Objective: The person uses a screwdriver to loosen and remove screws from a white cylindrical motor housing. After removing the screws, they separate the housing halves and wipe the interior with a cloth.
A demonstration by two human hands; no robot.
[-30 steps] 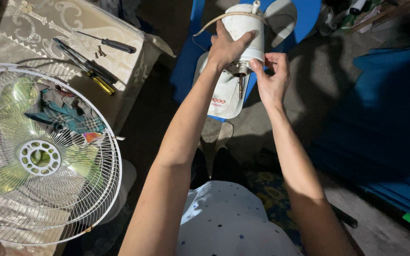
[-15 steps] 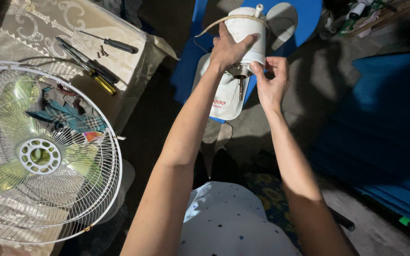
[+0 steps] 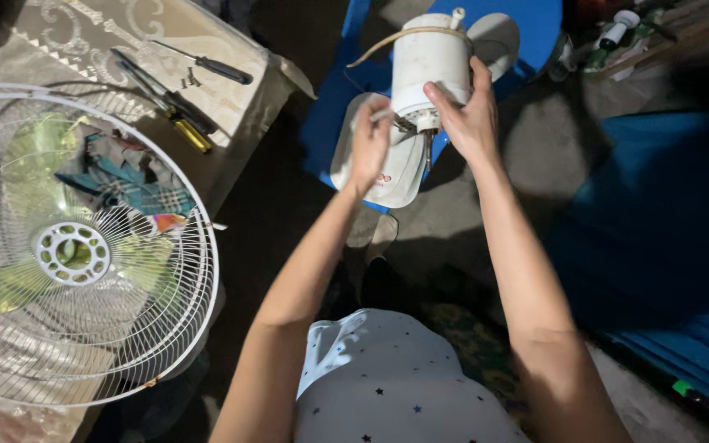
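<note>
Both my hands have shifted: my right hand [image 3: 469, 111] now wraps the white fan motor housing [image 3: 430, 61] above the blue chair [image 3: 535, 25], my left hand [image 3: 368, 148] pinching beneath it.

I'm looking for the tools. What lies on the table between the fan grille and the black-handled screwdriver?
In the head view, between the fan grille and the black-handled screwdriver lie dark pliers and a yellow-handled screwdriver.

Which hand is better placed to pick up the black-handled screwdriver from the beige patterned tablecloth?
Probably the left hand. It touches only the lower edge of the white cylindrical fan motor housing and is nearer the black-handled screwdriver, while the right hand grips that housing and supports it.
</note>
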